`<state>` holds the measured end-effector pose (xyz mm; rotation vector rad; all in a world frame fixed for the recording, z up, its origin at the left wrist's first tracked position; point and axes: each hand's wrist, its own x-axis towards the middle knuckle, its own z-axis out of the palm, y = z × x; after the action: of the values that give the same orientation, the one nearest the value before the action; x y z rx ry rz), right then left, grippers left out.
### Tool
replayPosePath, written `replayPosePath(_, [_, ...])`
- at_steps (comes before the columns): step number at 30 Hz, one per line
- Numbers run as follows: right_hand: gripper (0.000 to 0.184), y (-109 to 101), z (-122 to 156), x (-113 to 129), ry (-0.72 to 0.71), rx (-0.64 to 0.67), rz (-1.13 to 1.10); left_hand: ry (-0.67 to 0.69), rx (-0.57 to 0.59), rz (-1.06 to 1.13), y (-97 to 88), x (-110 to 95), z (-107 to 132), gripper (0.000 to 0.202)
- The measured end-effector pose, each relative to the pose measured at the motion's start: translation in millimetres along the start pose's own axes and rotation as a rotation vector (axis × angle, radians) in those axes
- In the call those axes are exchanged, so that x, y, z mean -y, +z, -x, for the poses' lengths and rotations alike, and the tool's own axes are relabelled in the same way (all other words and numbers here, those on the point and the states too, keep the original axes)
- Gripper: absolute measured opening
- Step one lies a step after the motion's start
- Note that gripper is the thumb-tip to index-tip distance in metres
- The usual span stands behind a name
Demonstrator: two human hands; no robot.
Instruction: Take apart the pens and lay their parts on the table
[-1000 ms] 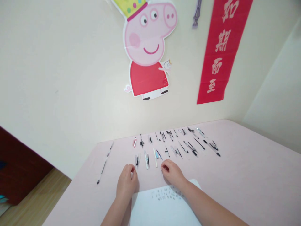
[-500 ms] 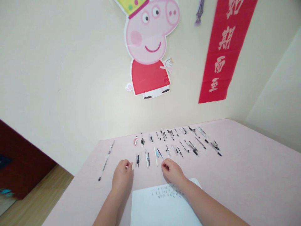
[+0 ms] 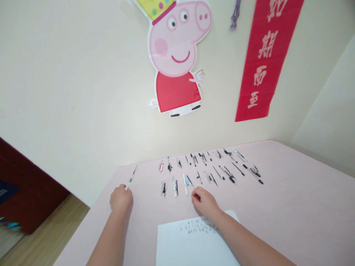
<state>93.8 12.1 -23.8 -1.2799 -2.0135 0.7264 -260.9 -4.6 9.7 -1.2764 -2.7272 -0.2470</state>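
Observation:
At the left of the table, my left hand is closed over the lower of two pens or pen parts lying in line. Only a short bit of that pen shows past the fingertips; its black end is hidden. Just beyond the hand lies the upper piece, a slim clear pen part. My right hand rests on the table with its fingers curled, and nothing shows in it. Close to its fingers lie a white pen and a dark blue pen part.
Two rows of taken-apart pens, caps and refills spread over the pink table. A white sheet with handwriting lies in front, partly under my right forearm. The wall behind bears a cartoon pig cutout and a red banner.
My left hand has moved left, from beside the near row of pens onto the lower pen at the table's left. My right hand stays where it was.

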Motion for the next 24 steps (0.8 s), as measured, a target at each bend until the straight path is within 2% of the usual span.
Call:
replayPosePath(8, [0.012, 1, 0, 0, 0.003, -0.006, 0.022, -0.008, 0.030, -0.037, 5.4, -1, 5, 0.032])
replayPosePath(18, [0.012, -1, 0, 1, 0.013, 0.009, 0.022, 0.017, 0.027, -0.096, -2.2, -2, 24, 0.031])
replayPosePath(24, [0.012, 2, 0, -2, 0.015, -0.023, -0.034, 0.140, 0.027, 0.159, -2.6, -15, 33, 0.038])
